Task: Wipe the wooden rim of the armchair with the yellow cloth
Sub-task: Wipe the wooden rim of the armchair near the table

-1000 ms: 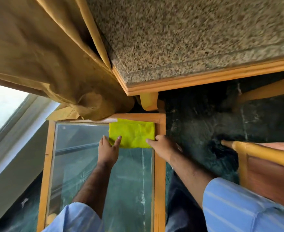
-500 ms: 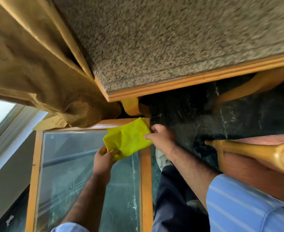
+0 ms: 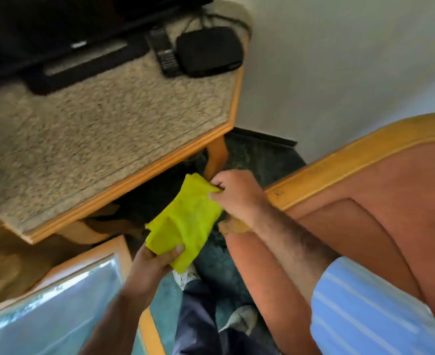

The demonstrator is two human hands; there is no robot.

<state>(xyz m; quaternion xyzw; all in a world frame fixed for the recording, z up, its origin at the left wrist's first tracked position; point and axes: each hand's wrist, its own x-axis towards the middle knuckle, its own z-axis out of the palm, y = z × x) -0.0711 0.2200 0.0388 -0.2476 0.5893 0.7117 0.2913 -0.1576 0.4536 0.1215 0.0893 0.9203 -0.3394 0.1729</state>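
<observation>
The yellow cloth (image 3: 185, 221) hangs in the air between my hands, above the dark floor. My left hand (image 3: 151, 262) pinches its lower edge. My right hand (image 3: 234, 196) grips its upper right corner. The armchair (image 3: 380, 226) fills the right side, with reddish-brown upholstery. Its light wooden rim (image 3: 339, 162) runs from beside my right hand up to the right edge. My right wrist is just in front of the rim's near end; the cloth is left of the rim and apart from it.
A granite-topped table with a wooden edge (image 3: 139, 172) stands at upper left, carrying a TV base (image 3: 83, 62), a remote (image 3: 166, 52) and a black box (image 3: 208, 49). A glass-topped wooden table (image 3: 55, 298) sits at lower left. My legs and shoes are below.
Both hands lifted the cloth off the glass table's corner and carried it right, toward the armchair. The view swung up and right, bringing the chair rim and the wall into sight.
</observation>
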